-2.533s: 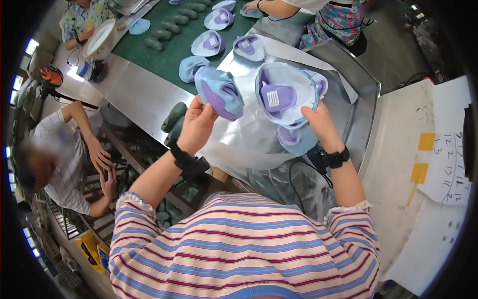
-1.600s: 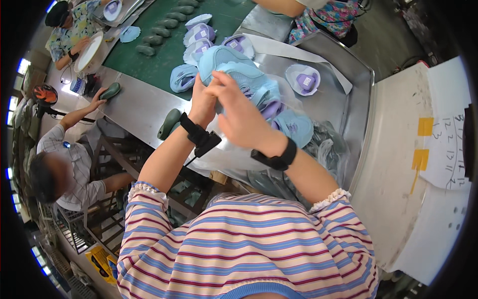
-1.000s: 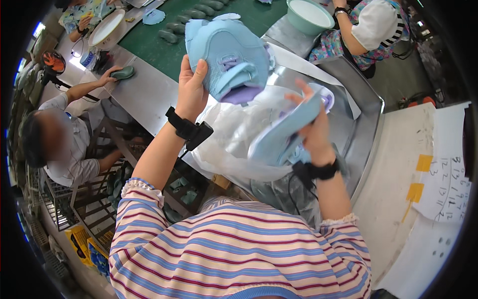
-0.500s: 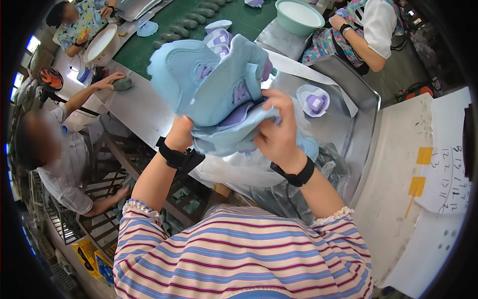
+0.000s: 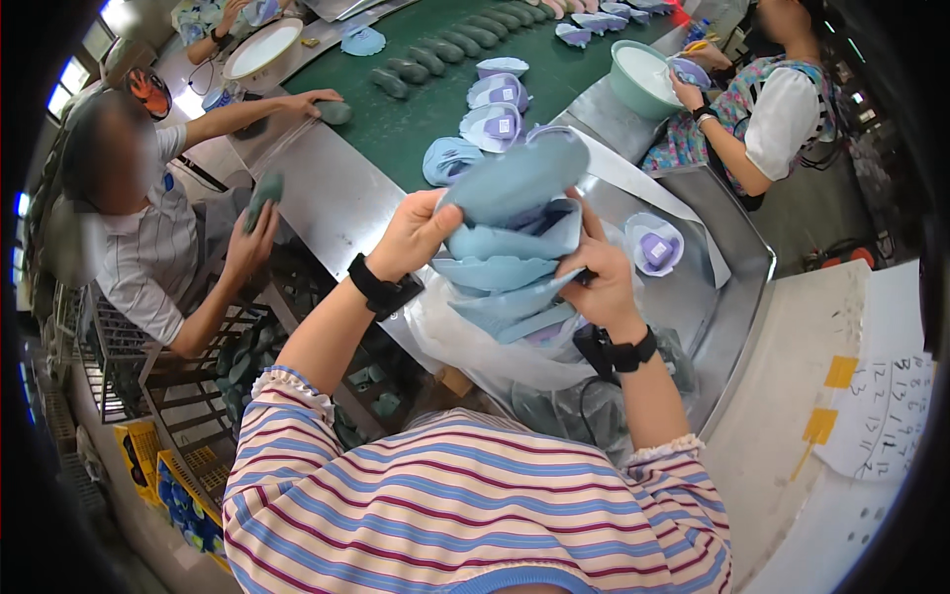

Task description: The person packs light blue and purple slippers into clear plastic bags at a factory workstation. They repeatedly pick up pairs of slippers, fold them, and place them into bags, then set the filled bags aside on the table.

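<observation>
Blue uppers turned edge-on between 2 hands; insides mostly hidden.

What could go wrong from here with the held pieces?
1. The light-blue shoe uppers are splayed unevenly between the left hand and right hand, so one might slip out of the stack.
2. Crumpled translucent plastic lies close under the stack in this view; a loose edge could catch on it.
3. More uppers lie on the green surface just beyond the hands, so a wide swing might knock them.
</observation>
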### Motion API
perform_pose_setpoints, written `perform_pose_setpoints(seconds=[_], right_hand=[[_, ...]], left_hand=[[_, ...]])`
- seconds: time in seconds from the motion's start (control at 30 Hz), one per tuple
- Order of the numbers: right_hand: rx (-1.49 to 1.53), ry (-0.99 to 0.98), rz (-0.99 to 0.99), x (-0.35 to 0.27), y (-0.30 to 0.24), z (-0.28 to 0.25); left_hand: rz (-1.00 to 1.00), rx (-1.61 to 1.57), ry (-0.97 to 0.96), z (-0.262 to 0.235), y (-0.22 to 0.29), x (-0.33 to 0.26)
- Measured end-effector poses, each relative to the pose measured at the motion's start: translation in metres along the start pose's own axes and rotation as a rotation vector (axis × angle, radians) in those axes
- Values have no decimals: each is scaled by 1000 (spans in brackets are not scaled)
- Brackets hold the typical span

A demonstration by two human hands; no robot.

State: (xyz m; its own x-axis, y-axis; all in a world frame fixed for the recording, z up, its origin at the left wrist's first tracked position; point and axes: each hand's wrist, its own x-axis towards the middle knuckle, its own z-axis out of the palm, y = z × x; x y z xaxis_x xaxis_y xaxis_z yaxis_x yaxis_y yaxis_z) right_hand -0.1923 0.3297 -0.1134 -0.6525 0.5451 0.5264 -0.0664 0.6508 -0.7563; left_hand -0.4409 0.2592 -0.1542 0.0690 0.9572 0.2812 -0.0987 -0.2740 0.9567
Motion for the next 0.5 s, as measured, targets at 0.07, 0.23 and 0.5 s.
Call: perform_pose_setpoints(seconds=[0.07, 0.23, 0.5], right_hand=[[238, 21, 89, 0, 14, 16], [141, 94, 17, -21, 25, 37], [587, 473, 650, -60, 42, 35]], left_hand=[[-135, -464, 451, 21, 6, 6], [-59, -702, 699, -7, -14, 4], [-246, -402, 584, -27, -60, 44]])
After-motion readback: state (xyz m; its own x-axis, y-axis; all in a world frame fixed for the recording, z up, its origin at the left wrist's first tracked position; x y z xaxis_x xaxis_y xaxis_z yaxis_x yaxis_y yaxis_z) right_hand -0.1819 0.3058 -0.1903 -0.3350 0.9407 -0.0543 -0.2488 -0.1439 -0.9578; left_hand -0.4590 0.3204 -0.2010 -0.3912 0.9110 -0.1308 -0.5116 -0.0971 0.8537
